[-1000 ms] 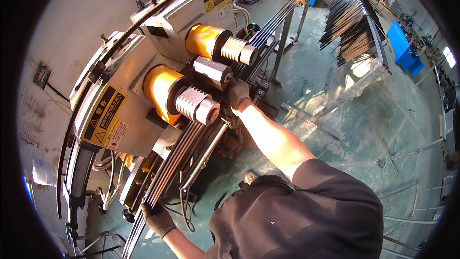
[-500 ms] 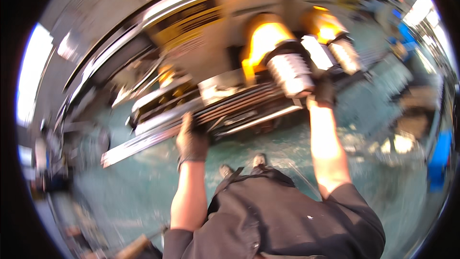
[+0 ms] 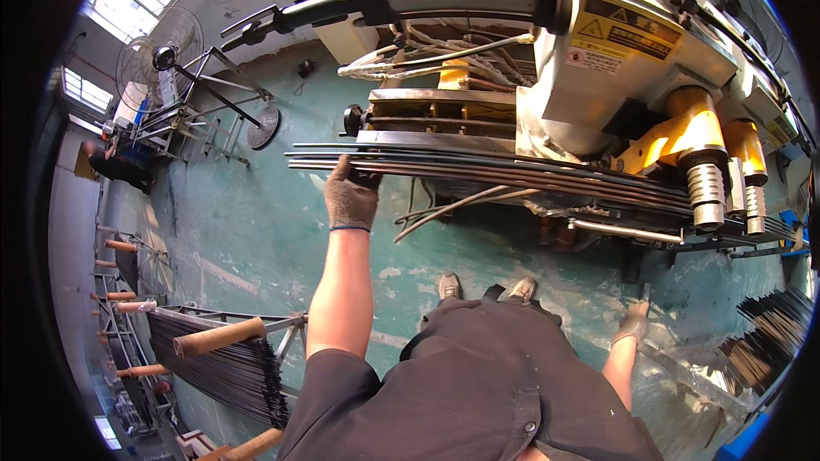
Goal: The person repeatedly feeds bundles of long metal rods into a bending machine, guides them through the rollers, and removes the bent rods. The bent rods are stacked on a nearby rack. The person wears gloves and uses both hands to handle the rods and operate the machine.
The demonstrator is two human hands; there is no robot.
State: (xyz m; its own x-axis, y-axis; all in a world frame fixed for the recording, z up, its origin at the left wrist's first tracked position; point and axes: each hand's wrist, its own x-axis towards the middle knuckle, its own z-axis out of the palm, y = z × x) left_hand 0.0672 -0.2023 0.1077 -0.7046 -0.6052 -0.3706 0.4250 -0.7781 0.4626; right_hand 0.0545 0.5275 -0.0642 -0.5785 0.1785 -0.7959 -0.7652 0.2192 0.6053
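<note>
The brown-gloved left hand (image 3: 351, 201) grips thin dark metal rods (image 3: 470, 170); I cannot tell if the brown-gloved right hand (image 3: 632, 325) is closed.

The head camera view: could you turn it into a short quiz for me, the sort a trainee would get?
1. Which hand grips the long thin rods?
2. True or false: the right hand is touching the ribbed metal cylinders.
3. Pick one. The floor is mostly: A) red; B) green; C) yellow.

Key:
1. The left hand, in a glove.
2. False: it is lower in the view, apart from them.
3. B.
</note>
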